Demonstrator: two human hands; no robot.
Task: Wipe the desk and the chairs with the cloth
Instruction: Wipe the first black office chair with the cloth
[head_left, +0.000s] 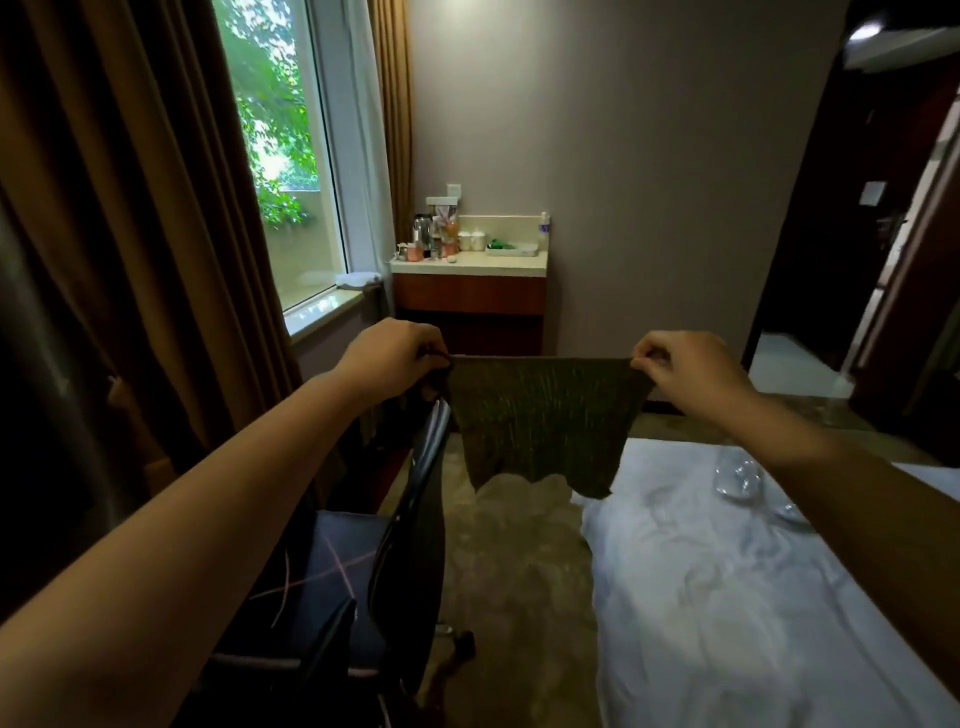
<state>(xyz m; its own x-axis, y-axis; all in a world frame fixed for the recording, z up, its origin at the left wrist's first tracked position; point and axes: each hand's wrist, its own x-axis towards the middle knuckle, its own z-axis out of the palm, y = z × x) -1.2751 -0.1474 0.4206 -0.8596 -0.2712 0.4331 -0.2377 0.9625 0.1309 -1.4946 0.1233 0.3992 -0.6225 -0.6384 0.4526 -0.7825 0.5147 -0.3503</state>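
Cloth is up in the air, stretched flat between both hands, top edge running side to side and the rest hanging loose below. Left hand pinches the upper left corner and right hand pinches the upper right, fingers curled onto the fabric on both. Neither hand is nearer, they share it evenly.

Just below the cloth to its left is the black chair, backrest closest. Below and to its right is the white-topped counter, which I take to be the desk, with a couple of clear glasses on it. My guess is the next move goes straight down, with the left hand on the chair side.

Well behind the cloth there's a small counter against the wall, with a kettle and cups on it. No brand or writing I can read anywhere.
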